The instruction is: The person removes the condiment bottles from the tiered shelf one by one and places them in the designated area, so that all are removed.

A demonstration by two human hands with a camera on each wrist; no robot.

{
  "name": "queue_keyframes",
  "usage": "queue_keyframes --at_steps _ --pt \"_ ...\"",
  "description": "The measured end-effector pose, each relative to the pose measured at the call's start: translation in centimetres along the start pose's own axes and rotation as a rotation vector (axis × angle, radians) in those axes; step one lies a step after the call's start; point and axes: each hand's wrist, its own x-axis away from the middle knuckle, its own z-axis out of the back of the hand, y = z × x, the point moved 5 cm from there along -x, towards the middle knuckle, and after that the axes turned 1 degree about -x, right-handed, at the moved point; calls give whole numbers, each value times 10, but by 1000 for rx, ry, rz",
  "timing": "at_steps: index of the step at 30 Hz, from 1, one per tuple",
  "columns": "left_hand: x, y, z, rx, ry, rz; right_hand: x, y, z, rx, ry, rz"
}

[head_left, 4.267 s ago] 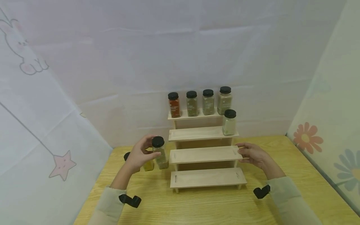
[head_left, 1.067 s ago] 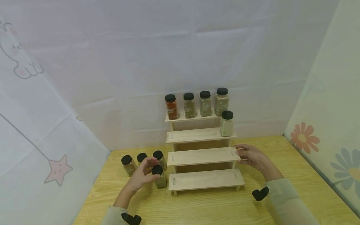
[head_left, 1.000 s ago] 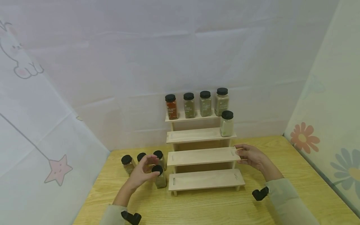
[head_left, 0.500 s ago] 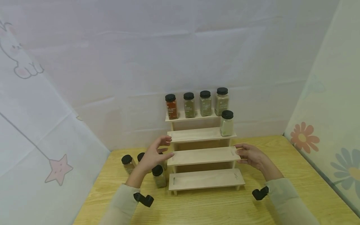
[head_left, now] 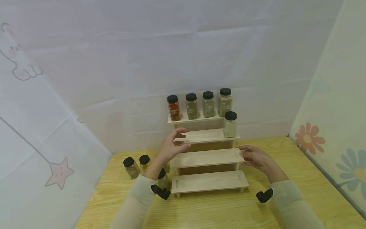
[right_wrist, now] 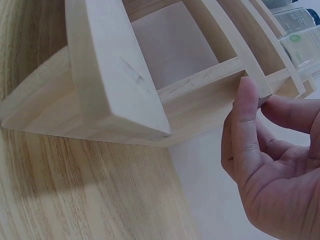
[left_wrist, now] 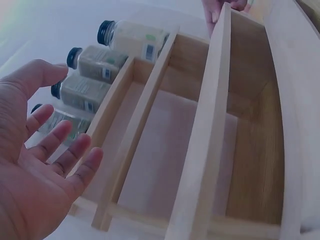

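Rack (head_left: 210, 156): R hand (head_left: 258, 159) pinches edge; L hand (head_left: 170, 149) nr opp. edge

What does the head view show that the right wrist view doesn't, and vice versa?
Only head: the left hand, the red-filled jar on top, the jars left of the rack, and the printed star.

Only right wrist: the outer face of the rack's right side.

Both: the right hand pinching a shelf's end, the rack, the table, and the pale jar.

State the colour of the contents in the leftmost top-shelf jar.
Brownish red; the leftmost top-shelf jar shows best in the head view.
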Motion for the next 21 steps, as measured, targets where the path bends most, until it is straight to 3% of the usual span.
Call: queue_keyframes --at_steps 9,16,21 --pt "-30 17 -26 13 -40 10 -1 1 1 -8 4 -3" --pt "-52 27 -45 -21 -48 -45 0 2 2 -14 -10 2" --pt "-64 29 -60 -34 -38 -50 0 2 2 -15 -17 4"
